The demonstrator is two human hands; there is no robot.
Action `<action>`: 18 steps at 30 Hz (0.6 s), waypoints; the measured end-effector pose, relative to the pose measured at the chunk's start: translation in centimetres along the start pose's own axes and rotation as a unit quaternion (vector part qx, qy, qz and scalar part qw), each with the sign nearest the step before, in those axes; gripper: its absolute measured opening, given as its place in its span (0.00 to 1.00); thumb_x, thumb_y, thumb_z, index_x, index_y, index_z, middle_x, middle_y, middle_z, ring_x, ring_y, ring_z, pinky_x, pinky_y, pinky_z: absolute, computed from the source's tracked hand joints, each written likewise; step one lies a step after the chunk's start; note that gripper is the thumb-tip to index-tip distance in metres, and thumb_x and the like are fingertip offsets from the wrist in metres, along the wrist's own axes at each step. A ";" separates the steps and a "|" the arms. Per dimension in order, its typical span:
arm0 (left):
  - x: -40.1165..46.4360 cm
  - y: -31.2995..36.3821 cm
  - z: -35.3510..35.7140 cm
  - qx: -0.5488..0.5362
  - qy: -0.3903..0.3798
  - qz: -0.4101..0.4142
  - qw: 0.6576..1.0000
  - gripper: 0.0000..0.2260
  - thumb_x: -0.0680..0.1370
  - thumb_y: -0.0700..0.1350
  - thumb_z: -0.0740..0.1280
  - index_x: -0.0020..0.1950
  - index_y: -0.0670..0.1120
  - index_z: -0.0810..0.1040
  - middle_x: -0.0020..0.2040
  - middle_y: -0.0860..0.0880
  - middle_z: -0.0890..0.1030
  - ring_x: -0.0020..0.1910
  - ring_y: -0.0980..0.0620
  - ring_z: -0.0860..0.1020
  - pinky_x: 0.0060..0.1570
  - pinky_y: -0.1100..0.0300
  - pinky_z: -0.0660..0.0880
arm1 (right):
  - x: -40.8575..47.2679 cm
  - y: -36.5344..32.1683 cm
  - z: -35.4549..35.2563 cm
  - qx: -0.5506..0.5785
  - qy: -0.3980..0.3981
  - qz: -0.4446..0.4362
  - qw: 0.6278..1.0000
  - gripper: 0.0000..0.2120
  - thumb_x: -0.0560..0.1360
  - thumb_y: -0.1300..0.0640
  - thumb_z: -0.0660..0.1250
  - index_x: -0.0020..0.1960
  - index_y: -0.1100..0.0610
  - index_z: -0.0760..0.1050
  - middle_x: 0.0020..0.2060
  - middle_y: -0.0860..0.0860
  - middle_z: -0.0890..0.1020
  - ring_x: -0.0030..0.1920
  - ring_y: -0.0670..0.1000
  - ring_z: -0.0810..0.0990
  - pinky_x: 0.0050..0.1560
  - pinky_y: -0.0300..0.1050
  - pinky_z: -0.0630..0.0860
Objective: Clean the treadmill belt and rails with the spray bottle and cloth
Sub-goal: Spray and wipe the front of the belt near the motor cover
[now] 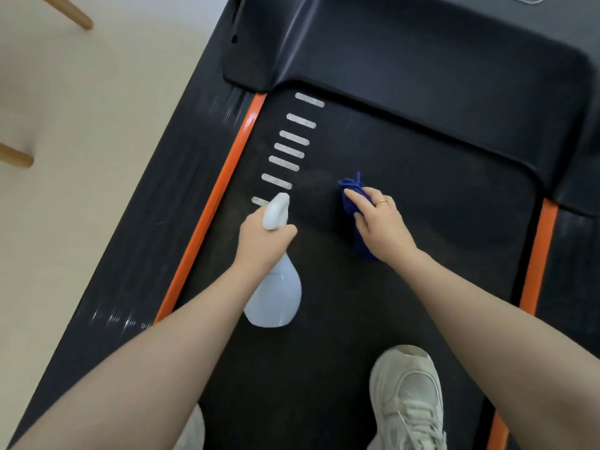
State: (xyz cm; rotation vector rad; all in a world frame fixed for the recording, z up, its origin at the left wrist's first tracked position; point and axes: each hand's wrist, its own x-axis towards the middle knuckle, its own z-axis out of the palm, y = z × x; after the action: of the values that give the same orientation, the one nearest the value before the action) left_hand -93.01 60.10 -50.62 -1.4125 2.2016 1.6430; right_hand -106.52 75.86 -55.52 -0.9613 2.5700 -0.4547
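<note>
The left hand (263, 245) is wrapped around the neck of a white spray bottle (276, 287), fingers curled under the trigger head, whose nozzle points forward over the treadmill belt (406, 196). The bottle's pale, rounded body hangs below the wrist, above the belt's left half; whether it touches the belt cannot be judged from this angle. Just ahead of the nozzle runs a column of short grey dashes (289, 151) printed along the belt's left side.

The right hand (383, 222) lies on a folded blue cloth (352, 196) near the belt's middle, fingers bent over the cloth's top and thumb along its near edge, so it appears to hold the cloth down against the belt. A gold ring (380, 202) sits on one finger. The two hands are near each other but apart.

An orange strip (220, 190) borders the belt on the left, with the dark left rail (156, 203) outside it; a matching orange strip (539, 254) shows on the right. The black motor cover (422, 60) spans the far end. A pale sneaker (406, 397) stands on the belt's near part. Beige floor (81, 125) and two wooden furniture legs (65, 11) lie to the left.
</note>
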 end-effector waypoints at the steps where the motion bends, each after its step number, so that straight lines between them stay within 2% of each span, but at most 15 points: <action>1: 0.5 0.0 -0.8 -0.004 0.015 0.007 1.000 0.06 0.70 0.37 0.66 0.45 0.35 0.74 0.36 0.47 0.73 0.36 0.52 0.71 0.35 0.59 0.67 | 1.0 -0.5 0.4 -0.010 0.004 -0.010 1.000 0.22 0.79 0.61 0.57 0.73 0.52 0.63 0.70 0.56 0.65 0.65 0.59 0.64 0.61 0.56 0.68; 4: 2.0 0.3 -3.1 -0.012 0.050 0.036 0.998 0.05 0.71 0.37 0.67 0.47 0.40 0.77 0.38 0.50 0.76 0.39 0.52 0.75 0.38 0.58 0.72 | 4.6 -2.6 1.2 -0.017 0.033 0.015 0.999 0.22 0.80 0.59 0.56 0.74 0.50 0.61 0.72 0.55 0.62 0.68 0.59 0.61 0.61 0.55 0.66; 8: 3.7 0.3 -5.8 -0.015 0.069 0.062 0.996 0.09 0.71 0.36 0.67 0.50 0.44 0.79 0.46 0.48 0.80 0.45 0.53 0.78 0.40 0.67 0.73 | 6.8 -6.1 4.1 -0.059 0.013 0.057 0.997 0.21 0.80 0.56 0.58 0.72 0.48 0.64 0.73 0.54 0.61 0.67 0.61 0.62 0.56 0.56 0.67; 10: 4.1 0.0 -6.8 -0.014 0.082 0.062 0.995 0.09 0.70 0.35 0.67 0.48 0.45 0.80 0.45 0.48 0.81 0.45 0.55 0.78 0.41 0.68 0.73 | 5.8 -8.2 5.9 -0.058 0.016 -0.003 0.998 0.22 0.73 0.62 0.66 0.67 0.52 0.72 0.69 0.58 0.68 0.60 0.64 0.70 0.47 0.55 0.72; 12: 4.3 -0.5 -7.6 -0.024 0.101 0.056 0.993 0.09 0.70 0.34 0.66 0.45 0.47 0.79 0.41 0.51 0.80 0.41 0.57 0.77 0.39 0.69 0.72 | 4.7 -8.5 7.0 -0.074 0.015 -0.127 0.989 0.27 0.62 0.66 0.74 0.60 0.54 0.78 0.61 0.60 0.77 0.49 0.64 0.77 0.37 0.51 0.74; 14: 4.7 -0.7 -7.9 -0.031 0.113 0.061 0.991 0.10 0.70 0.33 0.66 0.44 0.47 0.78 0.41 0.50 0.79 0.41 0.57 0.77 0.37 0.71 0.72 | 5.6 -7.3 6.8 -0.115 0.023 -0.236 0.965 0.30 0.57 0.67 0.76 0.59 0.54 0.79 0.57 0.59 0.79 0.44 0.61 0.79 0.34 0.49 0.74; 15: 4.9 -0.8 -8.0 -0.029 0.116 0.063 0.991 0.10 0.70 0.33 0.66 0.45 0.47 0.79 0.42 0.50 0.80 0.42 0.56 0.77 0.37 0.71 0.72 | 6.7 -6.7 6.3 -0.125 0.035 -0.258 0.957 0.31 0.57 0.67 0.76 0.59 0.53 0.79 0.56 0.59 0.80 0.43 0.61 0.79 0.34 0.49 0.74; 16: 5.1 -0.9 -8.0 -0.029 0.117 0.064 0.991 0.10 0.70 0.33 0.66 0.46 0.47 0.79 0.42 0.50 0.80 0.43 0.55 0.78 0.38 0.70 0.73 | 7.9 -6.5 5.9 -0.125 0.057 -0.253 0.958 0.31 0.57 0.68 0.75 0.59 0.53 0.79 0.55 0.58 0.80 0.43 0.61 0.79 0.35 0.49 0.73; 18: 5.6 -1.1 -7.9 -0.035 0.119 0.064 0.990 0.12 0.70 0.33 0.65 0.44 0.50 0.79 0.40 0.53 0.79 0.41 0.57 0.77 0.39 0.69 0.72 | 9.6 -6.7 5.8 -0.092 0.105 -0.163 0.977 0.29 0.59 0.70 0.73 0.59 0.54 0.78 0.56 0.58 0.80 0.45 0.62 0.78 0.37 0.52 0.73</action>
State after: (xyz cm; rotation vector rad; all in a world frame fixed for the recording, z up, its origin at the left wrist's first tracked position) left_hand -91.98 50.43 -50.89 -1.5934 2.4304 1.6843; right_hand -107.01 63.58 -59.90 -1.4875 2.6826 -0.4292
